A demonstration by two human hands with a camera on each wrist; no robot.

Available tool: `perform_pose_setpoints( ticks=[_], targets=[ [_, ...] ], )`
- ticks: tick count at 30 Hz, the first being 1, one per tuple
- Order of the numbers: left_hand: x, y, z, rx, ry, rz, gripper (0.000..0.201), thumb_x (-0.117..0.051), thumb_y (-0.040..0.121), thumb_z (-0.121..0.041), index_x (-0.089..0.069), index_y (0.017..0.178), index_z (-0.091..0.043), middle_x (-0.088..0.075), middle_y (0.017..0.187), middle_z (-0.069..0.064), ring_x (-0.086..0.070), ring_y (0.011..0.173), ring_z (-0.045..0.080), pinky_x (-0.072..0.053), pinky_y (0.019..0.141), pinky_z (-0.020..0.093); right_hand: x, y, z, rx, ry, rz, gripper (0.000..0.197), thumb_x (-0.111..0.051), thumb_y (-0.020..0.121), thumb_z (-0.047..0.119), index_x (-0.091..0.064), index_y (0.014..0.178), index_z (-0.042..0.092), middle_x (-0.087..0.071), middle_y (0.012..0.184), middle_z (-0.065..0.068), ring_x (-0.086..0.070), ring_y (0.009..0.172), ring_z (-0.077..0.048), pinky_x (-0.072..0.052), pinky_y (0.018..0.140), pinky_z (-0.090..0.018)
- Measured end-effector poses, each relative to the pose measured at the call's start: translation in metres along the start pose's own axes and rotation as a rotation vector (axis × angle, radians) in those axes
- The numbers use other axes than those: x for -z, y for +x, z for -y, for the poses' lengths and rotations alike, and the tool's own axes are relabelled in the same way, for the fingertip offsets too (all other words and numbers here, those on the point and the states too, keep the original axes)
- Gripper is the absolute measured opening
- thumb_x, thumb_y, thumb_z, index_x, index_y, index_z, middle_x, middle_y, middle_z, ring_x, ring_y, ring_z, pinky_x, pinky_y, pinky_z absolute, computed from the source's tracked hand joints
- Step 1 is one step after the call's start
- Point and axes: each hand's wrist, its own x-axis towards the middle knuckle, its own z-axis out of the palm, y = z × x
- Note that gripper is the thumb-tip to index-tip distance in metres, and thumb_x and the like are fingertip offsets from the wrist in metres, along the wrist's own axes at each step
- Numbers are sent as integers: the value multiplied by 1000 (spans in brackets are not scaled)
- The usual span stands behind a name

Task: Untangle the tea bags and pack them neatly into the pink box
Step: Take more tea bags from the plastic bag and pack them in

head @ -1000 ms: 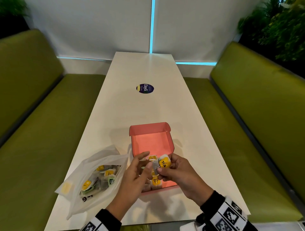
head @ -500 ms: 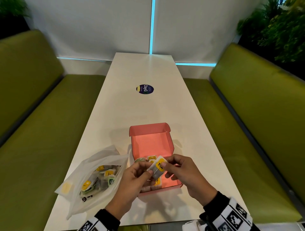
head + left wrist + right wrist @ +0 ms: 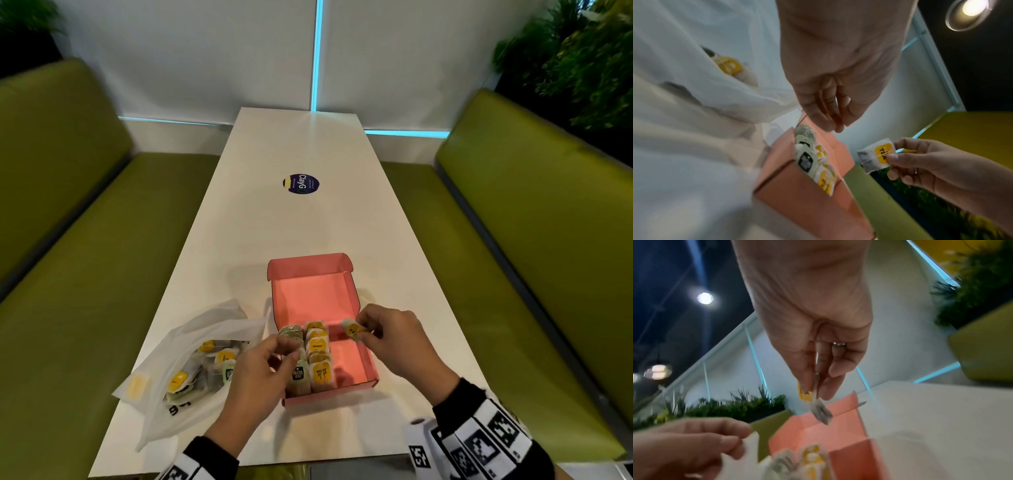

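My right hand hovers over the right wall of the pink box, its grip clamped on one tea bag; thumb and fingertips pinch it by its yellow label, and the left wrist view shows the bag hanging free in the air, clear of the box. My left hand sits over the left side of the box, its fingertips drawn together into a pinch just above the packed bags; whether that grip has a string between the fingers I cannot tell, since nothing shows plainly there.

The pink box stands open on the white tabletop with its lid tipped back, away from me; inside it the packed tea bags stand in two rows against the left side, one row with green and dark labels, the next with yellow labels; the right part of the box floor is bare pink card. To the left of the box lies a translucent plastic bag with more tea bags heaped inside it, some yellow-labelled, some green. Farther up the tabletop is a round dark sticker; green benches run along both sides.
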Motion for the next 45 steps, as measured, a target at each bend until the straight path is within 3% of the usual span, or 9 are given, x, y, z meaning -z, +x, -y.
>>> perform_pose_setpoints(
  ticks=[6, 9, 11, 14, 18, 27, 33, 37, 45],
  targets=[
    [-6, -5, 20, -293, 469, 53, 8, -70, 71, -26, -69, 78, -30, -54, 72, -18, -50, 66, 4, -39, 54, 15, -15, -7, -20, 41, -32, 167, 9, -58, 78, 11, -59, 82, 20, -60, 75, 10, -61, 75, -17, -45, 69, -29],
    [-16, 3, 18, -389, 613, 61, 28, -77, 56, -27, -67, 82, -29, -59, 83, -11, -44, 75, 11, -42, 62, 22, -26, -15, -22, 58, 44, 255, 12, -56, 79, 11, -53, 80, 23, -65, 83, 1, -59, 78, -16, -45, 72, -29],
    [-23, 12, 19, -423, 668, 95, 45, -85, 45, -25, -68, 87, -27, -60, 87, -7, -47, 78, 12, -40, 68, 22, -35, -19, -25, 76, 55, 280, 11, -55, 80, 11, -53, 83, 22, -66, 89, 0, -58, 81, -14, -44, 73, -27],
    [-28, 24, 17, -430, 751, 158, 53, -82, 41, -36, -66, 92, -27, -57, 88, -5, -58, 76, 19, -48, 57, 29, -44, -22, -28, 84, 76, 272, 15, -52, 82, 9, -48, 84, 24, -67, 93, -1, -60, 86, -15, -43, 72, -25],
    [-35, 30, 14, -409, 941, 224, 56, -74, 35, -52, -60, 85, -31, -53, 85, -6, -55, 70, 17, -37, 51, 29, -51, -25, -29, 86, 126, 261, 19, -53, 83, 8, -46, 81, 26, -66, 89, 0, -60, 84, -14, -44, 70, -23],
    [-48, 31, 21, -467, 1024, 193, 73, -66, 31, -47, -51, 99, -26, -52, 90, -3, -46, 76, 19, -25, 59, 31, -61, -28, -30, 120, 147, 262, 14, -50, 76, 7, -51, 86, 16, -62, 85, -2, -56, 77, -16, -42, 68, -25],
    [-48, 28, 28, -456, 1017, 159, 74, -64, 32, -48, -52, 102, -25, -52, 94, -1, -46, 81, 20, -36, 58, 34, -61, -26, -29, 98, 128, 285, 19, -54, 80, 7, -61, 97, 12, -64, 93, 0, -53, 82, -9, -41, 71, -17],
    [-45, 27, 29, -397, 994, 179, 80, -66, 29, -48, -51, 105, -28, -49, 95, -4, -47, 81, 18, -35, 59, 32, -60, -24, -29, 125, 5, 353, 18, -53, 83, 11, -64, 96, 5, -61, 96, -11, -51, 88, -19, -34, 72, -21],
    [-42, 26, 25, -364, 939, 176, 78, -66, 31, -44, -49, 106, -30, -48, 96, -5, -52, 82, 17, -28, 63, 28, -56, -23, -23, 124, 44, 418, 19, -52, 78, 9, -65, 91, 5, -66, 92, -12, -55, 86, -22, -39, 73, -26]
  ],
)
